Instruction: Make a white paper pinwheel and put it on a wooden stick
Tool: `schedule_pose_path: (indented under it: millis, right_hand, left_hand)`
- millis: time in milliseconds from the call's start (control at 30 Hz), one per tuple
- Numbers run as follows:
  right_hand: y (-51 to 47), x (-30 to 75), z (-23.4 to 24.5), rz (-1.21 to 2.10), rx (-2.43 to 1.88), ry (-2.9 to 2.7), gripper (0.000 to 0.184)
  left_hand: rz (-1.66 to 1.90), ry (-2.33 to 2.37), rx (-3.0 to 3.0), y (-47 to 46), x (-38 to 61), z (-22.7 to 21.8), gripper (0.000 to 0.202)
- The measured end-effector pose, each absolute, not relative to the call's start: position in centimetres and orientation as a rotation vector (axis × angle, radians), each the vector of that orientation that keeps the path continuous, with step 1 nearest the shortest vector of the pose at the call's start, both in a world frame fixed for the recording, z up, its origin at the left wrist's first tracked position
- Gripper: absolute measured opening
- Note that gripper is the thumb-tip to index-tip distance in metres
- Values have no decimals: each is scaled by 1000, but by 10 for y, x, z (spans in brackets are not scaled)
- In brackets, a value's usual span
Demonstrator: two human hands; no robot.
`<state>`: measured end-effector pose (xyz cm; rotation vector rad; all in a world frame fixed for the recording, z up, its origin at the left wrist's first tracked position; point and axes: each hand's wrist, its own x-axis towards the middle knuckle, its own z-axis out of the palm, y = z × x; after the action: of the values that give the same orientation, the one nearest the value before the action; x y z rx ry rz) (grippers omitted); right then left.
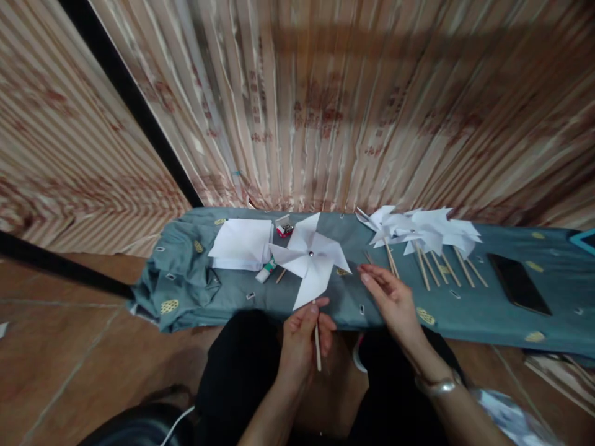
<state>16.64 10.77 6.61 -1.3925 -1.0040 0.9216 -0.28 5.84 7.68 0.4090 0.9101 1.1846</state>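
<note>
My left hand (pixel 309 331) is closed around the wooden stick of a white paper pinwheel (pixel 320 263), held up over the near edge of the bench. A silver pin sits at the pinwheel's middle, and its blades spread out above my fingers. To the right, my right hand (pixel 390 297) hovers just off one blade, fingers slightly bent and apart, with nothing visible in them. Left of the pinwheel lie a stack of white paper squares (pixel 242 244), a small red box (pixel 284 228) of metal pins and a green and white glue tube (pixel 266 271).
Several finished pinwheels (pixel 418 229) on sticks lie in a row at the right. Beyond them are a dark phone (pixel 519 283) and a blue-edged object (pixel 584 240). A patterned grey-green cloth (pixel 381 313) covers the bench, with a striped curtain (pixel 316 111) behind.
</note>
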Motion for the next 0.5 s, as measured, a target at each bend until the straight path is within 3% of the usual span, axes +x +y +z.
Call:
schedule_pose_path:
  millis: [167, 500]
  right_hand:
    - [95, 145, 77, 917, -1357, -1217, 30]
    - [118, 132, 70, 1280, -1147, -1274, 36]
  left_hand:
    - [1270, 906, 503, 88, -3, 95, 44]
    - [1372, 929, 656, 135, 13, 84, 38]
